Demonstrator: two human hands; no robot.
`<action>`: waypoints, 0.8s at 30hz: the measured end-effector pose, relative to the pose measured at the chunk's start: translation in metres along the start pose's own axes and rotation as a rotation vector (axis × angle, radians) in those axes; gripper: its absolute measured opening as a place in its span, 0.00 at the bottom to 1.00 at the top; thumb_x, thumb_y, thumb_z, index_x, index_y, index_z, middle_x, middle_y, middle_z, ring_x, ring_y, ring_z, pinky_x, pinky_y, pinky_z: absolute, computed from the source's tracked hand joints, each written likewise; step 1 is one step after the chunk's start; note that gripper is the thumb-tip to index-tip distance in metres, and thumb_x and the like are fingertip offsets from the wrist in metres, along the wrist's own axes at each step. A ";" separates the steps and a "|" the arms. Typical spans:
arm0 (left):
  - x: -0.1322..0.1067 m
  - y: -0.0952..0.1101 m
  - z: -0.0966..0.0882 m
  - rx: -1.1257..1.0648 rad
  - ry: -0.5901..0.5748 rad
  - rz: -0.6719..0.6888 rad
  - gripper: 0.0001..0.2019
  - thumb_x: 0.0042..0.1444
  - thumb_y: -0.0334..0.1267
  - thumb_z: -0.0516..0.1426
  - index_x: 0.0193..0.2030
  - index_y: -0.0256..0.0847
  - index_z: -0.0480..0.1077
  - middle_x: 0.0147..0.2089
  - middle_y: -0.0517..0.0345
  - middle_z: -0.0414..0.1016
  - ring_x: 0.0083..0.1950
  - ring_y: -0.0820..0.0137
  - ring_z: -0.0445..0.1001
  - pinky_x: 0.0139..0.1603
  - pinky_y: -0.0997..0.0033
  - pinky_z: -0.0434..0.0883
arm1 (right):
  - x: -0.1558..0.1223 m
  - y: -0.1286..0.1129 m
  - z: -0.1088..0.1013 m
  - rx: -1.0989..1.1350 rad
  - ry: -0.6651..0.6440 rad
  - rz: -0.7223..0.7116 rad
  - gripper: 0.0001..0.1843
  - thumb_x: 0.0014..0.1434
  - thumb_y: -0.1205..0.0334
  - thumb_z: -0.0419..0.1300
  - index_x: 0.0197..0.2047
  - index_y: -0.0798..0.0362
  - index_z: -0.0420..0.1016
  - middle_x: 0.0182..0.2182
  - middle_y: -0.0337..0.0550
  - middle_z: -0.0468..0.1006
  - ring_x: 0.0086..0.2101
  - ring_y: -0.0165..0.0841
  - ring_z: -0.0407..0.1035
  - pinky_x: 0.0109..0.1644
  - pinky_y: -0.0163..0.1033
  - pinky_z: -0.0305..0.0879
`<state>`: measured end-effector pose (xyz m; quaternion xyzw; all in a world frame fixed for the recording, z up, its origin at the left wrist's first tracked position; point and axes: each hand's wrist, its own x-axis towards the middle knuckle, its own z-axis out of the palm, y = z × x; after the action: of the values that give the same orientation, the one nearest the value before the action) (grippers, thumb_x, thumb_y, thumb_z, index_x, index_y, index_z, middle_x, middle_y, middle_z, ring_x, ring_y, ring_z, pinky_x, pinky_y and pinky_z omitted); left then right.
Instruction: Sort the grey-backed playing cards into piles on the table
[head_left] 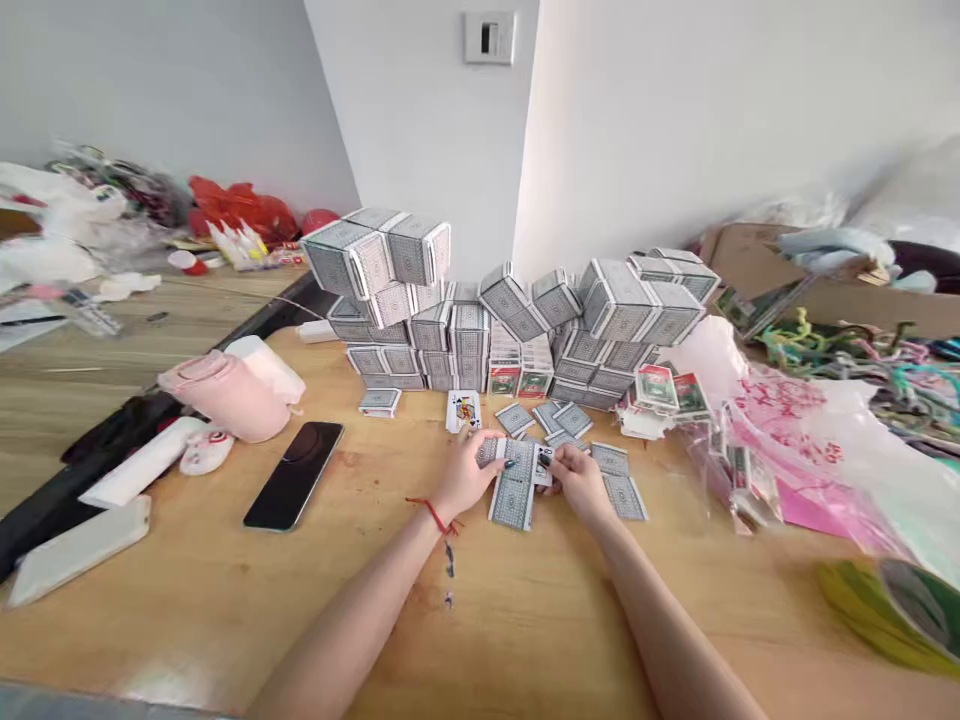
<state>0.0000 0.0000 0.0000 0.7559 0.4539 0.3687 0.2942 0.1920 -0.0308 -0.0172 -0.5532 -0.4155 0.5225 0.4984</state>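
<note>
My left hand [474,472], with a red string at the wrist, is closed on grey-backed playing cards [514,498], its thumb lying across their backs. Beside it my right hand [576,482] pinches a face-showing playing card [542,464] at the right edge of those cards. Face-up on the table behind my left hand lies a picture card [463,410]. Loose face-down cards [571,420] are scattered just beyond my hands, and two more cards [619,482] lie right of my right hand. A small stack of cards [380,402] sits farther left.
Behind stand piled blocks of grey-backed cards [469,340], with red-and-green card boxes [517,380] among them. On the left lie a black phone [294,476] and a pink pouch [225,395]. At right are crumpled plastic bags [810,430] and a tape roll [892,610].
</note>
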 end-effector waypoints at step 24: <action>0.001 0.003 0.000 -0.013 -0.034 0.011 0.14 0.49 0.36 0.56 0.45 0.44 0.64 0.43 0.55 0.61 0.46 0.66 0.64 0.49 0.63 0.62 | -0.004 -0.011 0.006 -0.036 -0.029 0.041 0.15 0.43 0.52 0.59 0.20 0.51 0.58 0.09 0.35 0.68 0.10 0.28 0.59 0.12 0.31 0.50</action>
<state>0.0015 -0.0009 0.0031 0.7627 0.4424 0.3602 0.3047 0.1860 -0.0323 -0.0050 -0.5630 -0.4206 0.5330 0.4712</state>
